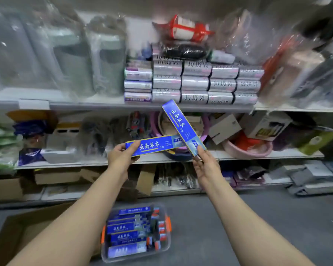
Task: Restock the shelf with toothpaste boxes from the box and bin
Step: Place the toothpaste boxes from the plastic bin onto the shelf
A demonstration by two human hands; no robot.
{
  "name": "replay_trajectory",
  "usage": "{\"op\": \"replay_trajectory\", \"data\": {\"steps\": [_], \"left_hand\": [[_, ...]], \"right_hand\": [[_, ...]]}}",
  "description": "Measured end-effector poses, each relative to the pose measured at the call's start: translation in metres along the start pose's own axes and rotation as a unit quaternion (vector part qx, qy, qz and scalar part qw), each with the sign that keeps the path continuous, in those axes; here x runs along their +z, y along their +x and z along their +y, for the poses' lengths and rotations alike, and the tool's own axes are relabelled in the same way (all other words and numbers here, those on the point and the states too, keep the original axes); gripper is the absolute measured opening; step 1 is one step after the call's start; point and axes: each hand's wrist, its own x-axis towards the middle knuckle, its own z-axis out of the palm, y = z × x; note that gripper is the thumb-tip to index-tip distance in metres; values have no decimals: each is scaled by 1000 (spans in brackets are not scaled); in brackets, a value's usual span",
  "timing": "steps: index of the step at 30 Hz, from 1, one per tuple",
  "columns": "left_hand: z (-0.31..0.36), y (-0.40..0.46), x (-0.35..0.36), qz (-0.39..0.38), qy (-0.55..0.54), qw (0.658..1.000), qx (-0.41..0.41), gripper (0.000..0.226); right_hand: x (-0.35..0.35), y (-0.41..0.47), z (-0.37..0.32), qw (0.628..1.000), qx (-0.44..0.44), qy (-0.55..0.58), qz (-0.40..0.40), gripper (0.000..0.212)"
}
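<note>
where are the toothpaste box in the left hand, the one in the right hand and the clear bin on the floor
left-hand toothpaste box (pixel 152 145): head view, middle of its blue front face
right-hand toothpaste box (pixel 181 125): head view, blue face, mid-length
clear bin (pixel 166 246): head view, its right wall near the orange latch

Blue toothpaste box (pixel 154 145) with white lettering and yellow edge in the left fingers (pixel 132 147), matching blue box (pixel 181 125) above the right fingers (pixel 200 152), clear bin (pixel 136 233) with orange clips below

My two bare arms reach forward, left hand (pixel 121 157) pinching one toothpaste box (pixel 154 145), right hand (pixel 207 166) gripping another's near end
</note>
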Motion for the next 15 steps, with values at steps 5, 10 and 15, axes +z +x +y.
{"op": "replay_trajectory", "data": {"steps": [5,10,15], "left_hand": [[83,-17,54,-51,-9,996,69,21],[153,-27,105,-95,-12,988,121,39],[218,-41,174,-138,-63,972,177,20]], "right_hand": [[25,-20,-94,994,-97,51,-14,5],[42,-31,-195,980,-175,92,-19,11],[47,-11,-296,961,-257,85,-51,1]]}}
